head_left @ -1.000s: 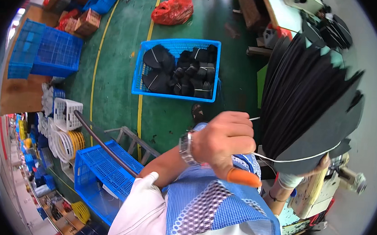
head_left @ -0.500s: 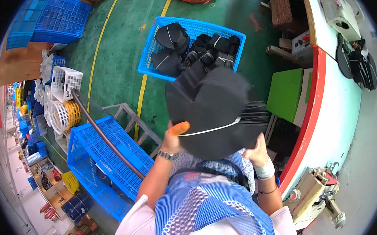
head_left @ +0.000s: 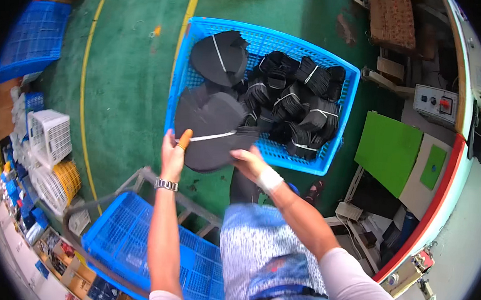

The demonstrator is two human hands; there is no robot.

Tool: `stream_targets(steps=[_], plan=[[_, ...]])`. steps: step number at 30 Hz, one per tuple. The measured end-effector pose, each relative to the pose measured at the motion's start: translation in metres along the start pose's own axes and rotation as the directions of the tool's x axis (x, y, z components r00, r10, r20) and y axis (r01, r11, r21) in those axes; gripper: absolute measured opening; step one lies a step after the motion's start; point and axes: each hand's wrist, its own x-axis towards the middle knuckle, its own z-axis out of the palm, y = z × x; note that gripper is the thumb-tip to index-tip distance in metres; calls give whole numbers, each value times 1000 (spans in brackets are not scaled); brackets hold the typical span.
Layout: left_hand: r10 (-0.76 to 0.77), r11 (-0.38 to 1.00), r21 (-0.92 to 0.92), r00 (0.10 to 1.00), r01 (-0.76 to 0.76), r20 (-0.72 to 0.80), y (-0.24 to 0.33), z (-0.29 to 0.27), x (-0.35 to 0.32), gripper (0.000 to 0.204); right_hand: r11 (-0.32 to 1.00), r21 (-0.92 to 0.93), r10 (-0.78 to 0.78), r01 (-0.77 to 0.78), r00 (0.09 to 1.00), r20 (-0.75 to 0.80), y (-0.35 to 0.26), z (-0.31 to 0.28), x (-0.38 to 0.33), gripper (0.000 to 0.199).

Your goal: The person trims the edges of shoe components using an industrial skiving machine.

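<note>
My left hand point(head_left: 172, 152), with an orange cot on one finger and a watch at the wrist, grips the left edge of a round bundle of black flat pieces point(head_left: 211, 131) tied with a white band. My right hand point(head_left: 249, 160), taped at the wrist, holds the bundle's lower right edge. The bundle hangs over the near left corner of a blue plastic crate point(head_left: 343, 112) on the green floor. Inside the crate lie another round black bundle point(head_left: 220, 56) and several smaller banded black bundles point(head_left: 297, 101).
A second blue crate point(head_left: 128, 237) on a metal frame stands by my left side. White and yellow baskets point(head_left: 50, 153) sit at the far left, another blue crate point(head_left: 31, 35) at top left. A green-topped stand point(head_left: 391, 152) and a red-edged workbench point(head_left: 444, 181) are to the right.
I have swung the black bundle from the bench side down and forward, out over the floor crate. Both hands now hold it at arm's length, and my view has tilted down.
</note>
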Motion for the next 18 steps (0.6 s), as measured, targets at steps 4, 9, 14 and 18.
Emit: stream_targets(steps=[4,9,14,18], plan=[[341,569,726,914,-385,218,-52,21,96,70,941,-206,185,-268,918,-350,40,9,114,102],[-32,554,818,978,-154,206,-72,57,114,69,780,-617,0,-103,986,-164,54,-22,46,68],[-288,221,970,957,102,-35,-74,45,80,78,708,-649,-57,-279,893,-446,-13,-132,-153,48],[-123,444,886,970,-137,212,-69,53,-15,65,809,-551,-237,-205,743,-626,-66,-183,-301,33]])
